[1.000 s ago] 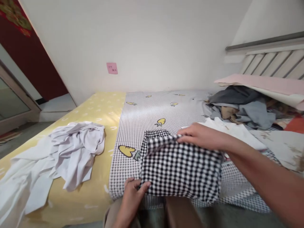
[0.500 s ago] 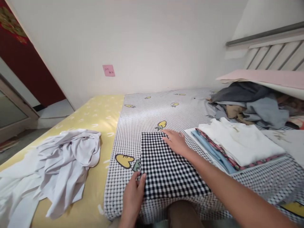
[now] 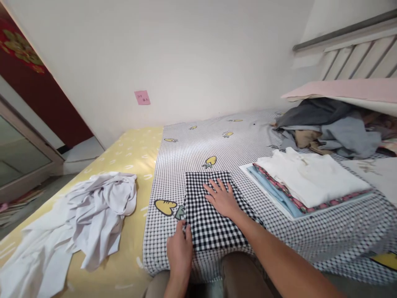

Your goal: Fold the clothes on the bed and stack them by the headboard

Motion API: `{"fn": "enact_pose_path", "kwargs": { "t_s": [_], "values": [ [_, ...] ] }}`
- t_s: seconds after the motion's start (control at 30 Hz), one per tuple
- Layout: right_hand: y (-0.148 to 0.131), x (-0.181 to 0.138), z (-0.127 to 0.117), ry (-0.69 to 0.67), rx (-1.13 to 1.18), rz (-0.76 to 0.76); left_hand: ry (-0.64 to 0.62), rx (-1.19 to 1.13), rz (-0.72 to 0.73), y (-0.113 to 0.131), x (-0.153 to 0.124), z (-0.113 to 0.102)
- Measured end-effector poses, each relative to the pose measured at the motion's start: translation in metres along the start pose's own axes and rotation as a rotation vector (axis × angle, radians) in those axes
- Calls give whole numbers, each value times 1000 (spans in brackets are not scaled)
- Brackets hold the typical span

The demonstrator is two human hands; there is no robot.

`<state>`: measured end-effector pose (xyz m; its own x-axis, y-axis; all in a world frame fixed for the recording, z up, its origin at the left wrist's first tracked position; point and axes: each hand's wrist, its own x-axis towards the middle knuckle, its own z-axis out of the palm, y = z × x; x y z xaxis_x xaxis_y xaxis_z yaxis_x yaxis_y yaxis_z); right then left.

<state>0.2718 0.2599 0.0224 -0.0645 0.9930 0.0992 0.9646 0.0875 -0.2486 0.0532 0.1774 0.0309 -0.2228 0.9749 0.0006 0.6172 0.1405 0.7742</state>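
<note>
A folded black-and-white checked cloth (image 3: 214, 234) lies in front of me on the bed, its exact kind hidden by the folds. My right hand (image 3: 221, 199) rests flat on its upper part, fingers spread and holding nothing. At the cloth's lower left edge is my left hand (image 3: 180, 244), thumb and fingertips closed on the border. Right of the cloth stands a stack of folded clothes, with a white top (image 3: 313, 176) uppermost, a red floral garment (image 3: 274, 187) and a light blue one (image 3: 273, 194) beneath.
Crumpled pale shirts (image 3: 99, 211) lie on the yellow sheet (image 3: 136, 151) at left. A grey-and-brown clothes heap (image 3: 344, 128) sits under a pink-covered pad (image 3: 344, 89) at far right. A checked sheet (image 3: 186, 153) with carrot prints reaches the wall (image 3: 204, 58).
My right hand has slid from the cloth's upper right edge to its middle, fingers spreading. The cloth's right side looks narrower. My left hand stays at the left edge.
</note>
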Motion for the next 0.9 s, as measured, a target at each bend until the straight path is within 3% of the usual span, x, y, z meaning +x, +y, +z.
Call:
{"fn": "enact_pose_path", "kwargs": {
  "t_s": [0.17, 0.27, 0.4, 0.5, 0.57, 0.63, 0.77, 0.9],
  "values": [
    [0, 2, 2, -38, 6, 24, -111, 59, -82, 8, 7, -8],
    [0, 5, 4, -59, 12, 41, -100, 136, -121, 12, 7, -16],
    [0, 5, 3, -56, 45, 23, 176, 293, -62, 39, 0, -25],
    [0, 2, -2, -25, 44, 6, 343, 426, 275, 75, -11, -10],
    [-1, -2, -5, 17, 32, -13, 285, 495, 548, 92, -18, 14],
    [-1, -4, -6, 49, 17, -33, 169, 579, 729, 93, -21, 42],
    [-1, -2, -5, 46, 21, -27, -17, 708, 674, 57, -12, 81],
    [-2, 3, -2, 43, 29, -7, -78, 777, 589, 36, 2, 84]
  ]
}}
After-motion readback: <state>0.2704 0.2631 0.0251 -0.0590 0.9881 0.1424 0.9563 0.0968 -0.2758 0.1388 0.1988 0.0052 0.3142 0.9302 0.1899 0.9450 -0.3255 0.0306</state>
